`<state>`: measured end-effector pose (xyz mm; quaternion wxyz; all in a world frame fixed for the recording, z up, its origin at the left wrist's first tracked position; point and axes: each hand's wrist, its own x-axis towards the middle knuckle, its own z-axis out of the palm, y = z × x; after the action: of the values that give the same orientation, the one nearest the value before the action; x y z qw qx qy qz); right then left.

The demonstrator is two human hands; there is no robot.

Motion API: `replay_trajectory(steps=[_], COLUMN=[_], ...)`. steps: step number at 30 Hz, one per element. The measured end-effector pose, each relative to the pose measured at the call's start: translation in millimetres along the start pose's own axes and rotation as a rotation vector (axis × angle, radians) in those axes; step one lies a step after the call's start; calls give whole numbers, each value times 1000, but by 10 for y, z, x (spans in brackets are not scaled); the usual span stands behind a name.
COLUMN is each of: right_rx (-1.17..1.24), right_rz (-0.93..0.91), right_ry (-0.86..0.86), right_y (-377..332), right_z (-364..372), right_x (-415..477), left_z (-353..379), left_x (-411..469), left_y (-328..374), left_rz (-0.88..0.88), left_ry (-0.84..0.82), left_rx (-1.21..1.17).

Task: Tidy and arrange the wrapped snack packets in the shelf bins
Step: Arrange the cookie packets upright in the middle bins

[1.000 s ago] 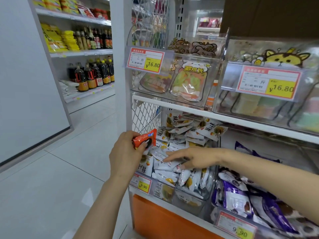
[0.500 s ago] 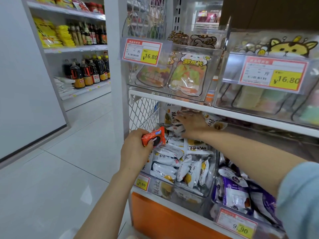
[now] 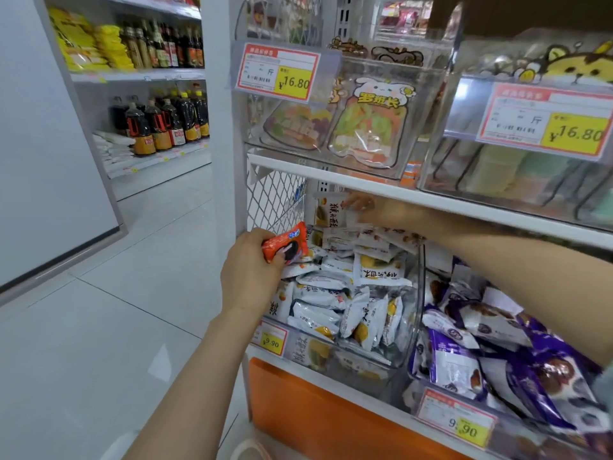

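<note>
My left hand (image 3: 252, 270) grips 1 orange packet (image 3: 285, 242) in front of the white-packet bin (image 3: 420, 287). My right hand (image 3: 371, 209) is at the back by an upright white packet (image 3: 326, 210), too blurry to call the grip. 2 upper price tags (image 3: 277, 72) read ¥16.80, 2 lower price tags (image 3: 456, 423) read 9.90.

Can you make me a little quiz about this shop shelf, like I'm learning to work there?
1. Which hand holds the orange packet? A) left B) right C) neither
2. True or false: the purple packets lie to the left of the white packets.
3. Fill in: the price tag on the front of the white packets' bin reads ___.

Key: 1. A, the left hand. 2. False, they lie to the right. 3. 9.90.
</note>
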<state>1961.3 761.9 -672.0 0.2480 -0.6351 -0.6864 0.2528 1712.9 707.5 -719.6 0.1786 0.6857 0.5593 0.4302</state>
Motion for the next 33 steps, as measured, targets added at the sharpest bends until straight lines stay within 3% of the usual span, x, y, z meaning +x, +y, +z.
replay_trajectory(steps=[1, 4, 6, 13, 17, 22, 25, 29, 33], right_rx=[-75, -626, -787, -888, -588, -222, -182, -185, -262], right_rz=[10, 128, 177, 5, -170, 80, 18, -81, -35], right_ry=[-48, -249, -284, 64, 171, 188, 153, 3, -438], right_y=[22, 90, 188, 272, 127, 150, 89, -147, -250], right_z=[-81, -227, -189, 15, -116, -159, -118, 77, 176], right_x=[-63, -311, -450, -430, -425, -278, -293, -418, -519], left_z=[-7, -17, -15, 41, 20, -17, -42, -66, -73], left_x=[0, 0, -5, -40, -36, -20, -16, -22, -31], left_y=[2, 27, 58, 134, 126, 65, 83, 123, 121], left_rz=[-1, 1, 7, 28, 31, 1, 16, 37, 33], left_ry=[2, 6, 11, -14, -7, 8, 60, 134, 123], left_rx=[4, 3, 1, -28, -12, 11, -2, -26, -38])
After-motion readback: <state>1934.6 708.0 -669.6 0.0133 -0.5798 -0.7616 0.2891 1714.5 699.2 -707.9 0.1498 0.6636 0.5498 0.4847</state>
